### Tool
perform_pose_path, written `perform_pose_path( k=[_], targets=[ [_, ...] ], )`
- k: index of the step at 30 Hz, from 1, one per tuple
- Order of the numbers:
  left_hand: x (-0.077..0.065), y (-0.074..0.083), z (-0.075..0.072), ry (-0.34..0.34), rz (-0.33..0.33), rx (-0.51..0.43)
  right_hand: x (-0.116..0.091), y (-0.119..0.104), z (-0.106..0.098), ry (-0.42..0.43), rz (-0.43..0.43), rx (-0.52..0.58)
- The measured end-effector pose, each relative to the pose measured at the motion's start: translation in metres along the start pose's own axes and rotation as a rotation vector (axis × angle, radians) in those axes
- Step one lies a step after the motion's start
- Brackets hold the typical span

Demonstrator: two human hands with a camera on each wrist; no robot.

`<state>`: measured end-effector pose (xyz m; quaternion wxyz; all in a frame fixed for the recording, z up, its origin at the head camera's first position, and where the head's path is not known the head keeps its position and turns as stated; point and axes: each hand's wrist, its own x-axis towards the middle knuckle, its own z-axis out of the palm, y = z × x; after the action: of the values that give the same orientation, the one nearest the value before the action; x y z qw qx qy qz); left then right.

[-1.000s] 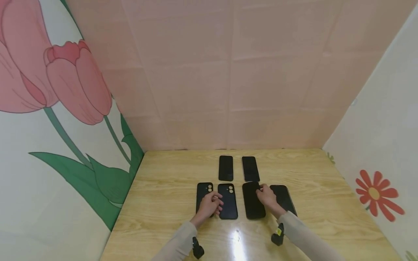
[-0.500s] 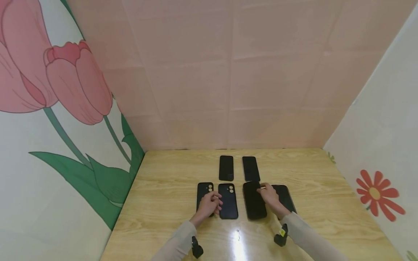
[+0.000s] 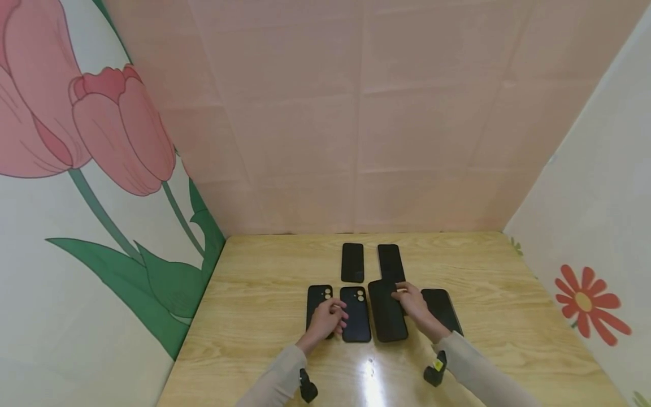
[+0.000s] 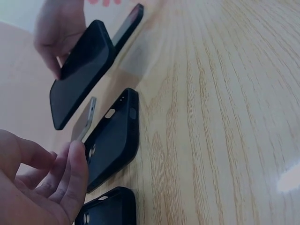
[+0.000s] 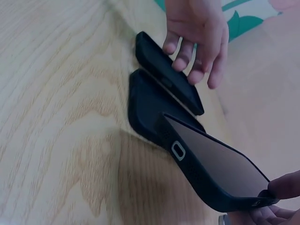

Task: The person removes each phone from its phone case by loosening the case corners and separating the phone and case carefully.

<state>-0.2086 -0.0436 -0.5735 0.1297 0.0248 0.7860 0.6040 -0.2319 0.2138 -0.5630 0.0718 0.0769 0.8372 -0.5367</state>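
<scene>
My right hand (image 3: 414, 305) pinches the far right edge of a phone in a black case (image 3: 383, 316). That phone is raised off the table and tilted, as the right wrist view shows. My left hand (image 3: 326, 320) hovers with loosely bent fingers over two black phone cases, and nothing is in its grasp. The nearer case to the phone (image 3: 356, 322) lies face up with its inside showing. Beside it, the left case (image 3: 315, 302) is partly covered by the hand. In the left wrist view, cutouts show in the middle case (image 4: 117, 136).
Two dark phones, one left (image 3: 352, 263) and one right (image 3: 390, 260), lie farther back on the wooden table (image 3: 264, 271). Another dark phone (image 3: 441, 305) lies right of the right hand, partly hidden by the arm. A pink-covered wall (image 3: 356, 141) rises behind the table.
My right hand has shifted slightly left with the cased phone, which has come up off the table and tilted. The left hand has stayed in place.
</scene>
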Motion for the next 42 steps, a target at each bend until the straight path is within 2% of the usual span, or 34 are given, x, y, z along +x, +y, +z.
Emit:
perform_pose_path(
  k=[5, 11, 19, 30, 38, 42],
  targets=[
    [0.0, 0.0, 0.001, -0.014, 0.023, -0.017, -0.003, -0.009, 0.004, -0.008, -0.009, 0.067],
    [0.0, 0.001, 0.001, -0.031, 0.044, -0.025, -0.006, -0.016, 0.009, -0.037, 0.016, 0.091],
    [-0.002, 0.004, 0.005, -0.052, 0.02, -0.096, -0.01, -0.023, 0.014, -0.103, 0.028, 0.217],
    [0.003, 0.003, 0.007, -0.094, 0.017, -0.095, -0.012, -0.033, 0.026, -0.083, 0.019, 0.246],
    [0.001, 0.007, 0.01, -0.093, -0.007, -0.148, -0.015, -0.036, 0.035, -0.086, 0.022, 0.336],
    [0.002, 0.007, 0.011, -0.094, -0.019, -0.127, -0.016, -0.036, 0.039, -0.078, 0.022, 0.336]
  ],
)
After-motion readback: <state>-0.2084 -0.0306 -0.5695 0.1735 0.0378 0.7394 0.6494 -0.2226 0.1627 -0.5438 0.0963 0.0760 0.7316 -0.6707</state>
